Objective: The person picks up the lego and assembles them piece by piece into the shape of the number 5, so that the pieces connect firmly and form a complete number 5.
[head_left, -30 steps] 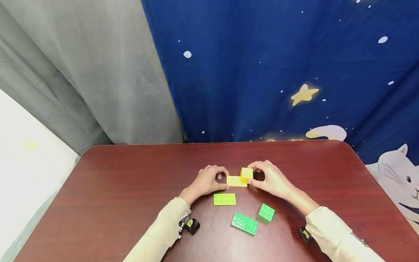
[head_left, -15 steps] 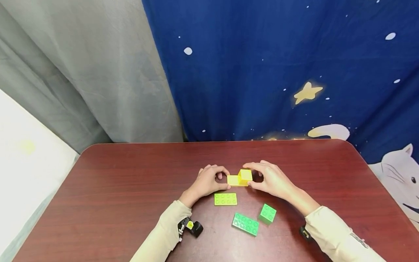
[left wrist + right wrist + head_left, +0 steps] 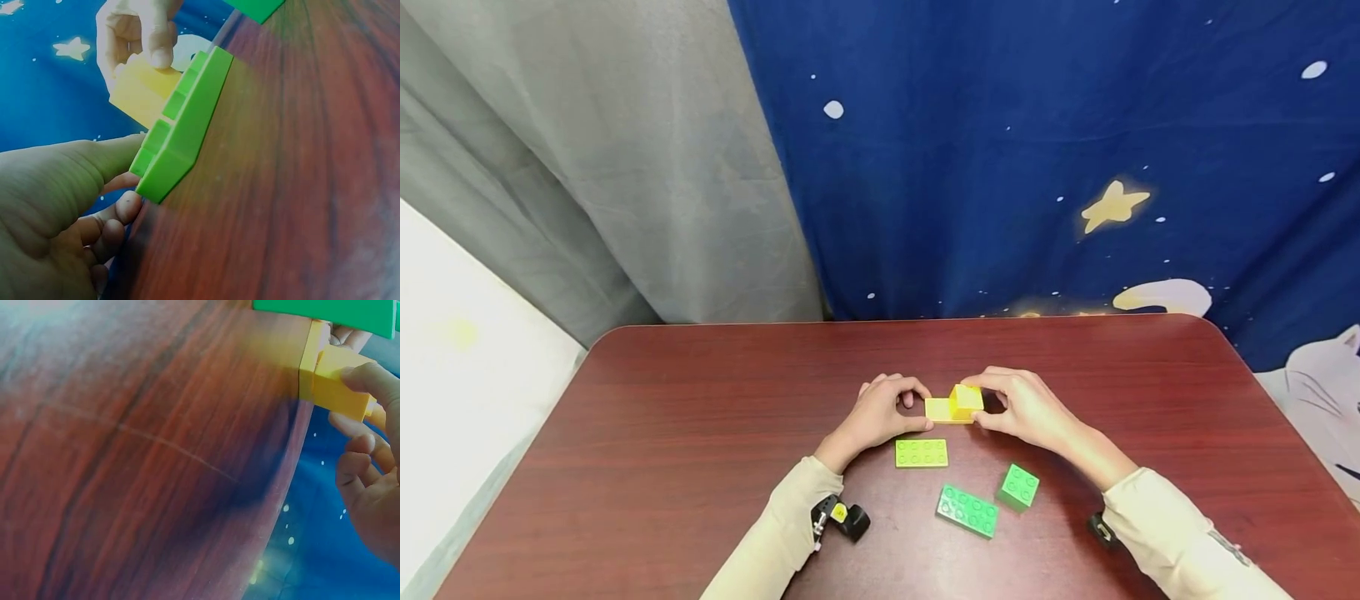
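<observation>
A flat yellow building brick lies on the table, its left end pinched between the thumb and fingers of my left hand. On its right half sits a small square yellow block. My right hand grips this block by its sides, thumb nearest me. In the right wrist view, the yellow block sits against the flat brick with no clear gap. The lime-green flat brick partly hides the yellow pieces in the left wrist view, where my left hand's grip is largely covered.
Nearer to me than the yellow pieces lies the lime-green flat brick, studs up. A green oblong brick and a small green square brick rest further forward and right. Curtains hang behind the table's far edge.
The square yellow block has gone slightly left and down onto the right half of the flat yellow brick, still in my right hand. My left hand keeps its hold, and the head view has shifted slightly.
</observation>
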The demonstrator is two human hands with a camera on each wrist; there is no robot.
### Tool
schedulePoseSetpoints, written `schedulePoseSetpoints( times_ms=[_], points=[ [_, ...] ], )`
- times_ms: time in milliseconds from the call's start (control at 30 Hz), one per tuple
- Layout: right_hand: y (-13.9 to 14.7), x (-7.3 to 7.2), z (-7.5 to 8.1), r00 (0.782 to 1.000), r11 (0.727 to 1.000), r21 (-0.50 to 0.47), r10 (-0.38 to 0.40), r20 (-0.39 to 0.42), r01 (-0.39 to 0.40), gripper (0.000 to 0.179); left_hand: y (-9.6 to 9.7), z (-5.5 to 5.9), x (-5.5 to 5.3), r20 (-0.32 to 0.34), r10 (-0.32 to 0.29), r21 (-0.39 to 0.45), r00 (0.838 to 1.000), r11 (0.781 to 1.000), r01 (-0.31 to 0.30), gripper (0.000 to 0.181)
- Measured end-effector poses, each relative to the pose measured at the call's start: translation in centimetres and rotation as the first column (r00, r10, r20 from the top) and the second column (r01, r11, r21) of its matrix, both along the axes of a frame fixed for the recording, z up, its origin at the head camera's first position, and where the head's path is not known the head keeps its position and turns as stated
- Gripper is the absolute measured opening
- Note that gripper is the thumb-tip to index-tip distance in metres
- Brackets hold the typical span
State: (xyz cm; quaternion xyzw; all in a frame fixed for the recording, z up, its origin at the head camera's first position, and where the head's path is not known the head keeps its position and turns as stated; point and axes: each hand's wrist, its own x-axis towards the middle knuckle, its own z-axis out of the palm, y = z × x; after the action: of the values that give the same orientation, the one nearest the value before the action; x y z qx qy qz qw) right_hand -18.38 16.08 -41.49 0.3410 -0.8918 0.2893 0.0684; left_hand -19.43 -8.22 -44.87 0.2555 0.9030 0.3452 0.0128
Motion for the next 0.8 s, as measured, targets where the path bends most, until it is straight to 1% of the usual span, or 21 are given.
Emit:
schedulePoseSetpoints(
  times_ms=[133, 233, 367, 533, 800],
  points=[
    [-0.3, 0.0, 0.3, 1.0, 1.0, 0.019, 0.01, -0.018, -0.01, 0.036, 0.2, 0.2, -0.1, -0.013, -0.002, 0.016, 1.0, 1.0, 0.002, 0.028],
    [-0.4, -0.1, 0.4, 1.0, 1.0, 0.027, 0.003, -0.004, -0.003, 0.036, 0.2, 0.2, -0.2, -0.011, -0.006, 0.011, 1.0, 1.0, 0.006, 0.027],
    [-0.4, -0.2, 0.3, 1.0, 1.0, 0.028, -0.007, 0.013, 0.007, 0.036, 0.2, 0.1, -0.3, -0.001, -0.008, 0.006, 1.0, 1.0, 0.008, 0.027],
    [-0.5, -0.4, -0.1, 1.0, 1.0, -0.004, -0.005, 0.022, 0.005, 0.036, 0.0, 0.0, -0.3, 0.005, 0.001, 0.004, 1.0, 1.0, -0.001, 0.027],
    [-0.5, -0.7, -0.6, 0.996, 0.999, -0.038, -0.017, 0.088, 0.02, 0.033, 0.1, 0.0, -0.3, 0.013, -0.005, 0.014, 1.0, 1.0, 0.004, 0.026]
  ],
)
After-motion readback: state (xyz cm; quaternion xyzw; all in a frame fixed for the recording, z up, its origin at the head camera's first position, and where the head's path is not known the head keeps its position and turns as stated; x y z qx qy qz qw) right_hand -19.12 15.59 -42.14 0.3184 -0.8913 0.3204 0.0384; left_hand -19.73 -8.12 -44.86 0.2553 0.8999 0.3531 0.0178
